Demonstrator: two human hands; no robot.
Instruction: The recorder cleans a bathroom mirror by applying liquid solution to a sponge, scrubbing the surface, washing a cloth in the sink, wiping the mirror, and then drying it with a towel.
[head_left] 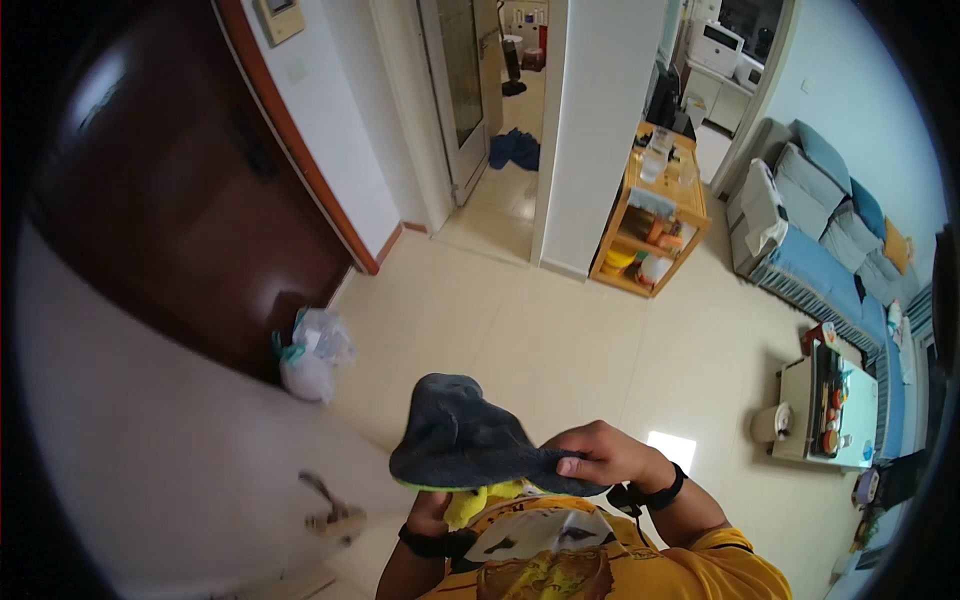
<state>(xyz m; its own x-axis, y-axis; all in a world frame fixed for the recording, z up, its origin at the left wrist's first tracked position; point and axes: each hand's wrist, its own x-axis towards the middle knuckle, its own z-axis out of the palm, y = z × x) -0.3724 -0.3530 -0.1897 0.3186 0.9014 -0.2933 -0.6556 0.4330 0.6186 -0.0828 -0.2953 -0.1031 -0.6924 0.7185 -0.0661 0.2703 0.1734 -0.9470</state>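
Observation:
A dark grey cloth (460, 440) with a yellow-green edge is held up in front of my chest. My right hand (610, 455) grips its narrow right end, thumb on top and fingers wrapped round it. Below the cloth's left part is my left hand (430, 512), closed at its lower edge with most of the fingers hidden. Bright yellow fluffy material (468, 507) hangs just under the cloth beside my left hand; it may be the cloth's other face.
To the left is a dark brown door (190, 190), with white plastic bags (315, 355) at its foot. A wooden shelf cart (655, 215) stands beyond the wall end. At right are a blue-grey sofa (820, 230), a low table (855, 400) and a bin (770, 424). Blue fabric (515, 150) lies in the doorway.

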